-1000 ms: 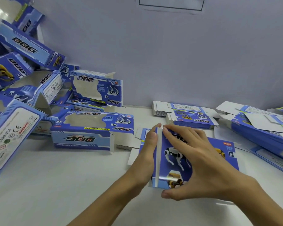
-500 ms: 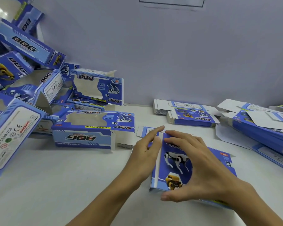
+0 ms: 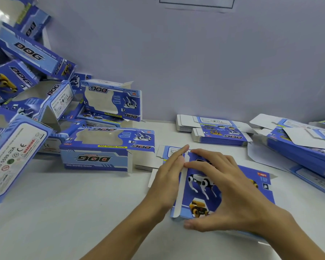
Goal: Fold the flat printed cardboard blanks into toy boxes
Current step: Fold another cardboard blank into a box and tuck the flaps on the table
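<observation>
Pale lilac wall point(image 3: 195, 62) fills the upper half of your view, with the lower edge of a dark-outlined sheet point(image 3: 196, 4) fixed near its top. Below it a white table point(image 3: 64, 212) runs from your body to the wall's foot. At your left rises a loose heap of folded blue boxes point(image 3: 34, 91) printed "DOG"; at least eight can be made out, though the pile is too tangled for a sure count. The box nearest you in the middle point(image 3: 107, 147) lies on its side, its window facing up. At the far right lies a slumped pile of flat blanks point(image 3: 298, 145), and near the wall sit two neat stacks of blanks point(image 3: 219, 132), one partly over the other. One cardboard blank point(image 3: 201, 186), printed with a white and a yellow robot dog, lies directly before you on the table. Your left hand point(image 3: 169, 181), fingers straight and together, presses against its upturned white side flap point(image 3: 181, 188). Your right hand point(image 3: 231, 190) spreads wide over the printed face, fingertips at the fold, thumb hooked at the near edge, pinning rather than gripping it.
</observation>
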